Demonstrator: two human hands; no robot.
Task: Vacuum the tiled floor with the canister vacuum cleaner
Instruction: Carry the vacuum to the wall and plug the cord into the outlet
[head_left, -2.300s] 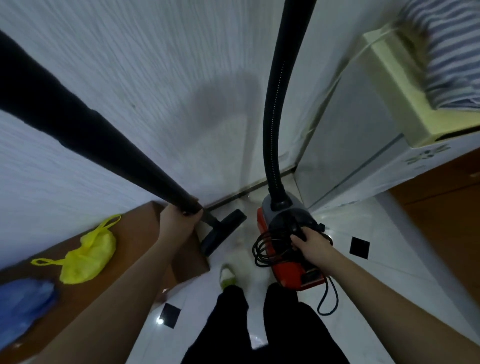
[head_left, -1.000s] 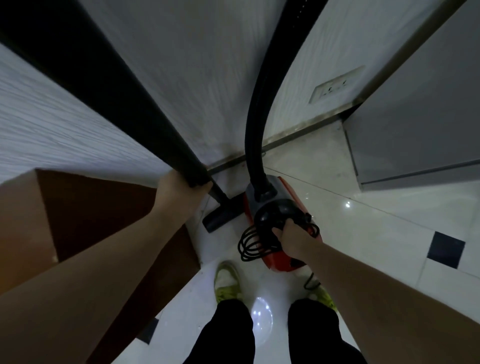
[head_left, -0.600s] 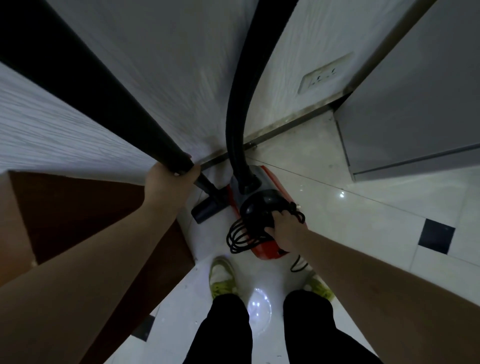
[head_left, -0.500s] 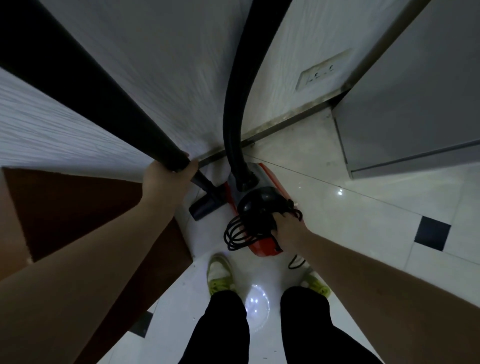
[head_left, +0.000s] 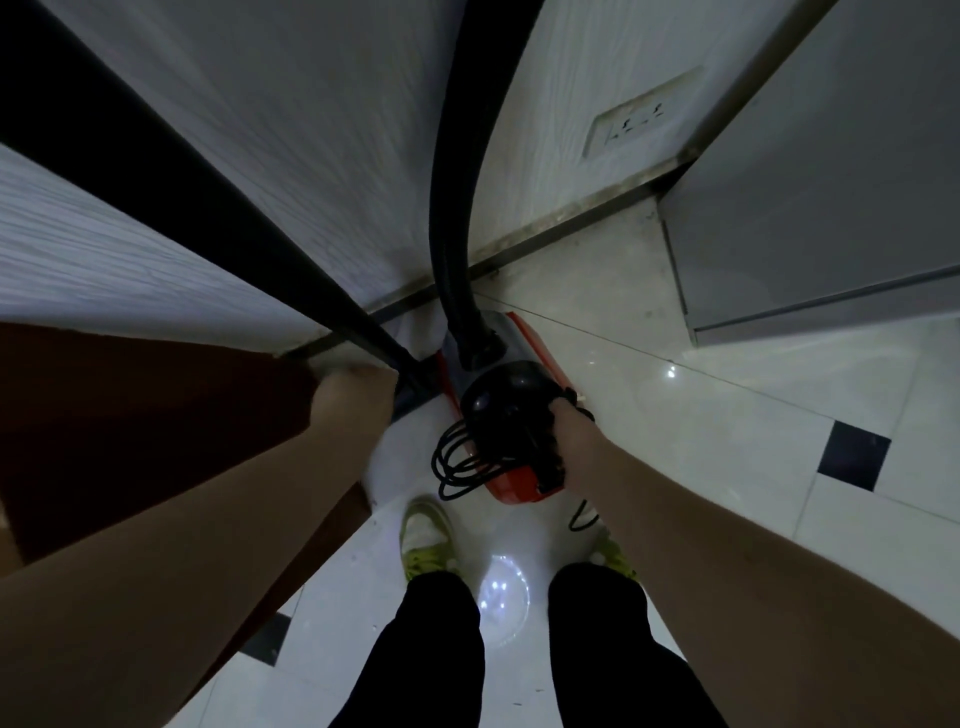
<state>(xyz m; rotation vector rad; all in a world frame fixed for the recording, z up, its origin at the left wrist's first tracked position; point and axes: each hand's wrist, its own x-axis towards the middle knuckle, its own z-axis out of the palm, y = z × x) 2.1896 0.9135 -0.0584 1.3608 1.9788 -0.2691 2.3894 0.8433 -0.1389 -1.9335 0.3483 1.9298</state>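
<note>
Now, right hand (head_left: 563, 441): grips canister vacuum (head_left: 506, 415) handle; lower gently, clear of cord (head_left: 457, 462)
Left hand (head_left: 353, 395): blurred beside wand (head_left: 291, 270); grip unclear

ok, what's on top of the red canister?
On the red canister: the black hose plugged in at its front, a black dome, the right hand gripping there, and the coiled black cord beside it. The handle is covered by the hand.
</note>
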